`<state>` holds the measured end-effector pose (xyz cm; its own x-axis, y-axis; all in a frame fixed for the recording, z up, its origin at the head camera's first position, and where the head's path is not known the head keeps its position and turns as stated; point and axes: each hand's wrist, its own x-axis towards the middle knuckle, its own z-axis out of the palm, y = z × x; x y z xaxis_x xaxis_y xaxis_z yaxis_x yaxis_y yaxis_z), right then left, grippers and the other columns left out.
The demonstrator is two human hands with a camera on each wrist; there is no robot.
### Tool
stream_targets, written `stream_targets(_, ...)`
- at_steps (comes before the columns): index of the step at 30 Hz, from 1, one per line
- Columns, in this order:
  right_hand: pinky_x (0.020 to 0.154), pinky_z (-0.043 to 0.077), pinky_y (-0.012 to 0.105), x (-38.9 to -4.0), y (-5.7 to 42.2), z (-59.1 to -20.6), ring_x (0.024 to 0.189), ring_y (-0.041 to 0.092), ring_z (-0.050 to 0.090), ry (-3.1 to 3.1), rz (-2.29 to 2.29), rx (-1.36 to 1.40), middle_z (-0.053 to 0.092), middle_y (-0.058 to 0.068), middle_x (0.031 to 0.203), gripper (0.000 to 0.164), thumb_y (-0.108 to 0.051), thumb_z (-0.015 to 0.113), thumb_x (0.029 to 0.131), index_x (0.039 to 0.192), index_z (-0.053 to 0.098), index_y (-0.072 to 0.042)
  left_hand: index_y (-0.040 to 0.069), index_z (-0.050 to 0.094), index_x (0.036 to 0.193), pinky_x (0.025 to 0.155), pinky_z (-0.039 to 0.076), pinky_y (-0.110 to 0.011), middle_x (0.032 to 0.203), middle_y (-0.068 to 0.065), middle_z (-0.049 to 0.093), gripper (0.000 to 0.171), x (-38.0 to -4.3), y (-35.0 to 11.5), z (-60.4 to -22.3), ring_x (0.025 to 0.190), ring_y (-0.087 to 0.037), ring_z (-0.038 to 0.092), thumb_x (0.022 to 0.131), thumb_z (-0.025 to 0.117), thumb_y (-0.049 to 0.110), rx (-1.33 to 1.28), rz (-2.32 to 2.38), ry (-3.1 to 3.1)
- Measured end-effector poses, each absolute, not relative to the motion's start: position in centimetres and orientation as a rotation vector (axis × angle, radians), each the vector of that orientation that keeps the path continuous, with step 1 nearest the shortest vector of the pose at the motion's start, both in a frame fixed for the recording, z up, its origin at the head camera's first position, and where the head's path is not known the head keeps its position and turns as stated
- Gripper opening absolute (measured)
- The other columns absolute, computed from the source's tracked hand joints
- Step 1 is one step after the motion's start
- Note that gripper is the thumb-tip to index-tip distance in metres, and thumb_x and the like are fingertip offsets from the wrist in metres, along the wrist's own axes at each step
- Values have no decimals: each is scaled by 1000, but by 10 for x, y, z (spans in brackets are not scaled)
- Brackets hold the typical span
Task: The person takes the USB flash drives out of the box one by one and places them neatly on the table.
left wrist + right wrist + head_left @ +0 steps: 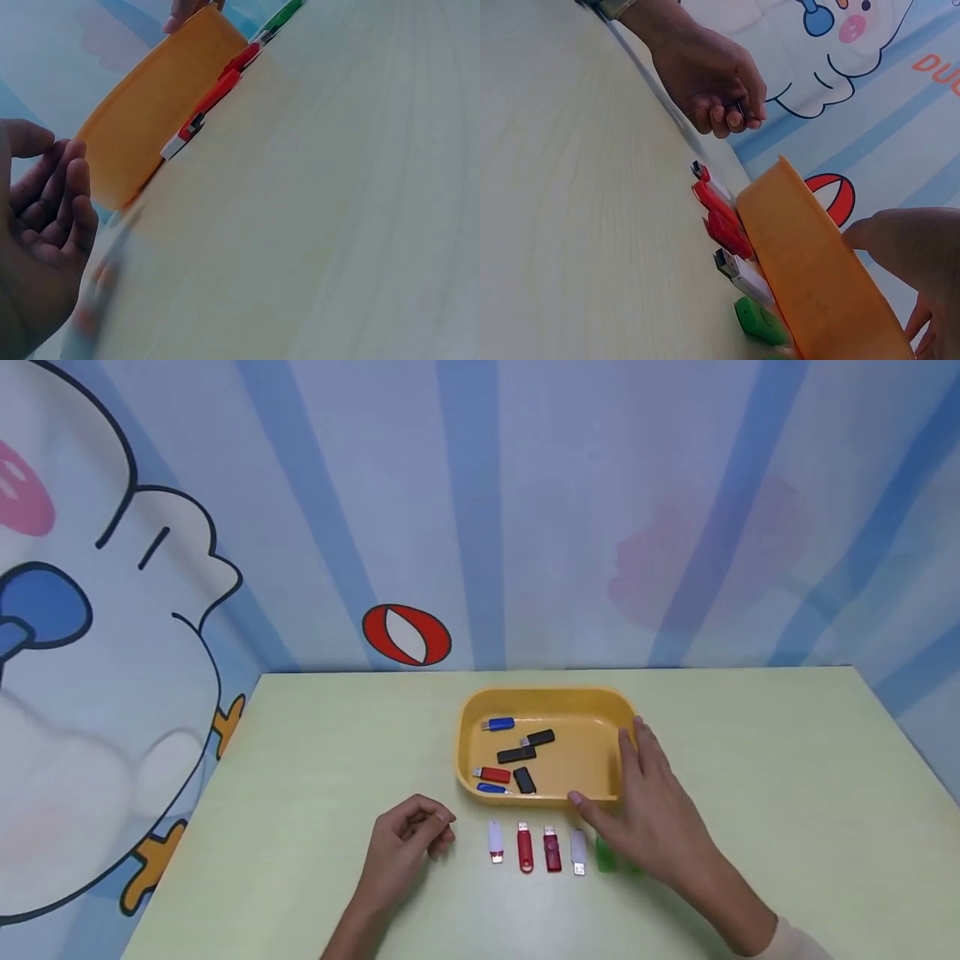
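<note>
A yellow tray (pixel 577 760) holds several USB sticks, among them a blue one (pixel 498 724), a black one (pixel 525 780) and a red one (pixel 493 775). My right hand (pixel 656 814) touches the tray's near right corner, thumb on the front rim and fingers stretched along the right side. In front of the tray stands a row: a white-and-red USB stick (pixel 495 841), a red one (pixel 525 847), a dark red one (pixel 552 849), a white one (pixel 578 852) and a green one (pixel 605 855). Left of the row my left hand (pixel 405 843) hangs loosely curled, no held object discernible.
The pale table (pixel 337 735) meets a painted wall (pixel 555 527) along its far edge. A red and white ball (pixel 407 635) and a large cartoon figure (pixel 97 735) are printed on the wall. My right hand partly covers more green at the row's right end.
</note>
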<state>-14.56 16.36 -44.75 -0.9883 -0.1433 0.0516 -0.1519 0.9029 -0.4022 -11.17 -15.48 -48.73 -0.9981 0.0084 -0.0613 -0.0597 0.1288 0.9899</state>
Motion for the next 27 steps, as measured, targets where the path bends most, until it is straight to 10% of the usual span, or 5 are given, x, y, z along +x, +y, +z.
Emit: stream_targets(27, 120, 31, 72, -140, 166, -461, 162, 53, -3, -3064, 644, 352, -8, 32, 174, 112, -71, 51, 101, 163, 11, 14, 13, 70, 113, 74, 54, -28, 101, 3, 70, 10, -156, -125, -424, 91, -12, 62, 102, 69, 14, 398, 1478, 2992)
